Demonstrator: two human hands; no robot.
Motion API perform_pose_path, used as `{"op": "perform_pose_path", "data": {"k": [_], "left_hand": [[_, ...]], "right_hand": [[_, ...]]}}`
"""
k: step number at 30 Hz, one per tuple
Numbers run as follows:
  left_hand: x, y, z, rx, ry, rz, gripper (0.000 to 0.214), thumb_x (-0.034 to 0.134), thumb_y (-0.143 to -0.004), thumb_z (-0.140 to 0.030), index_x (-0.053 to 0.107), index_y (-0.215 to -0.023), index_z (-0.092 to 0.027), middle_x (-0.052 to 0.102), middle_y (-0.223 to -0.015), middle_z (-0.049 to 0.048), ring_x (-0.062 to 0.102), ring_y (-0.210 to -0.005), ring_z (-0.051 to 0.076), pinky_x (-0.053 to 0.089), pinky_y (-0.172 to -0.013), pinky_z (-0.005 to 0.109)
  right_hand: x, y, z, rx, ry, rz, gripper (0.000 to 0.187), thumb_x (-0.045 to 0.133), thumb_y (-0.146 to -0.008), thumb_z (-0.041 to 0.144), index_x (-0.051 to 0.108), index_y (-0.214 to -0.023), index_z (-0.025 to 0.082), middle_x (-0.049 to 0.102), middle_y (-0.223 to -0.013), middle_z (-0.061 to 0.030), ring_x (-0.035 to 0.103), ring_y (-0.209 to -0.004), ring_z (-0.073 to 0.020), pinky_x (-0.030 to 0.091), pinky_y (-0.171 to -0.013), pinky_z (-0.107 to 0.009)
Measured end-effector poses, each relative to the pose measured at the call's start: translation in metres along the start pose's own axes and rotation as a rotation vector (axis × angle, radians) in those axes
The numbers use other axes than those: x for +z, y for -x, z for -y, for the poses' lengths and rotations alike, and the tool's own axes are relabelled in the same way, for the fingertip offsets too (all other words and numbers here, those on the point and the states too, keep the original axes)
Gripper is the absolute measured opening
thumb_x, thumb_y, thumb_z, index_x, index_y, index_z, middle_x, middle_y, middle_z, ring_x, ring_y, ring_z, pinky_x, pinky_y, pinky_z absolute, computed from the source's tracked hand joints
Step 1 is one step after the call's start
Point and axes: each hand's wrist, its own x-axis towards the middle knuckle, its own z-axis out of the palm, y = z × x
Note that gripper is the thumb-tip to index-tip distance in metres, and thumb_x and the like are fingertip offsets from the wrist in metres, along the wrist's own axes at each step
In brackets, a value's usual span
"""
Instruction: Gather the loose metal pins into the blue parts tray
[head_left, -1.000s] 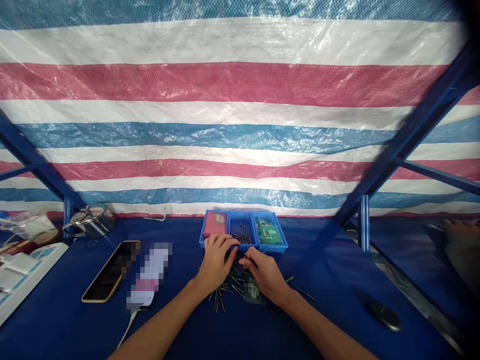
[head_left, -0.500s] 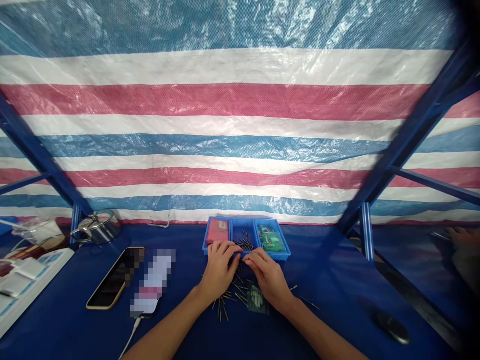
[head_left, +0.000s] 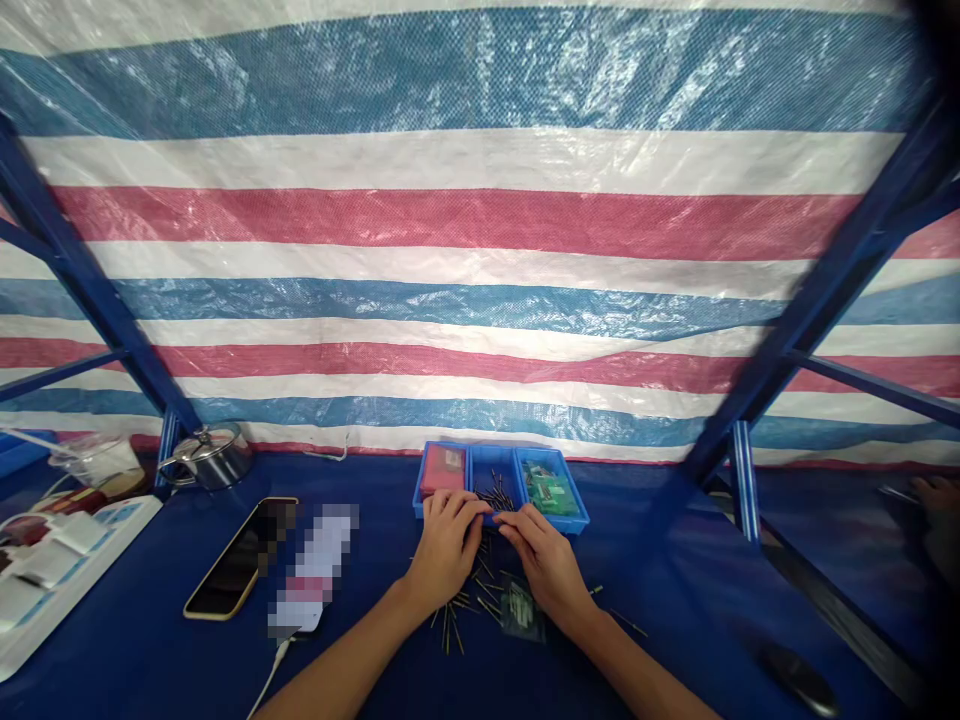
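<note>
My left hand (head_left: 447, 540) and my right hand (head_left: 546, 562) meet close together at the front edge of a blue three-part tray (head_left: 582, 522). Both have thumb and fingers pinched; whatever lies between the fingertips is too small to make out. Behind the fingertips, thin dark drill-bit-like rods (head_left: 495, 492) fill part of the middle compartment. A red packet (head_left: 444, 468) lies in the left compartment, and green packets (head_left: 547, 488) lie in the right one. More such rods (head_left: 450, 628) are scattered on the table below my hands, beside a small clear bag (head_left: 520, 612) near my right wrist.
Two phones lie to the left, one dark (head_left: 238, 560) and one blurred with a white cable (head_left: 273, 670). Further left are a power strip (head_left: 82, 580) and a metal pot (head_left: 213, 458). A black computer mouse (head_left: 798, 678) sits at right. Another person's hand (head_left: 937, 494) shows at the far right.
The whole view has shifted, so the scene sits slightly lower and further right. My hands stay pinched at the tray's front edge, with little visible movement.
</note>
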Motion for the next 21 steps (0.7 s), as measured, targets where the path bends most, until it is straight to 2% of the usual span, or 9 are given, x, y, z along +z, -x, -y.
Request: {"op": "perform_pose_path", "data": {"k": [4, 8, 15, 21], "left_hand": [[-0.0005, 0.0003, 0.0002, 0.0, -0.004, 0.013, 0.034, 0.048, -0.104, -0.007, 0.066, -0.124, -0.029, 0.068, -0.12, 0.0048, 0.057, -0.113, 0.025, 0.044, -0.093, 0.041], [-0.0003, 0.0009, 0.0007, -0.004, 0.033, 0.032, 0.041, 0.046, -0.103, -0.004, 0.063, -0.13, -0.03, 0.068, -0.122, 0.0051, 0.056, -0.114, 0.026, 0.043, -0.095, 0.044], [0.0, 0.0012, 0.0016, -0.014, 0.032, 0.034, 0.04, 0.047, -0.1, 0.0, 0.066, -0.122, -0.028, 0.067, -0.122, 0.0052, 0.056, -0.116, 0.026, 0.044, -0.094, 0.043], [0.0002, 0.001, 0.0011, -0.019, 0.041, 0.031, 0.038, 0.046, -0.102, -0.002, 0.066, -0.121, -0.027, 0.067, -0.121, 0.0052, 0.056, -0.114, 0.026, 0.043, -0.094, 0.043]], "right_hand": [[-0.0021, -0.0009, 0.0023, 0.018, -0.023, 0.03, 0.034, 0.039, -0.113, 0.027, 0.07, -0.126, 0.027, 0.068, -0.101, -0.0073, 0.071, -0.085, -0.021, 0.06, -0.071, -0.03], [-0.0041, -0.0012, 0.0049, 0.051, -0.066, 0.064, 0.038, 0.033, -0.114, 0.025, 0.067, -0.131, 0.029, 0.066, -0.103, -0.0065, 0.065, -0.067, -0.0167, 0.056, -0.059, -0.027], [0.0004, 0.0023, -0.0004, 0.109, -0.152, 0.076, 0.029, 0.036, -0.114, 0.031, 0.064, -0.121, 0.028, 0.063, -0.1, -0.0043, 0.059, -0.056, -0.0138, 0.054, -0.057, -0.029], [0.0003, 0.0018, -0.0006, 0.159, -0.162, 0.076, 0.022, 0.041, -0.113, 0.035, 0.061, -0.109, 0.027, 0.064, -0.102, -0.0035, 0.059, -0.059, -0.0139, 0.053, -0.061, -0.029]]}}
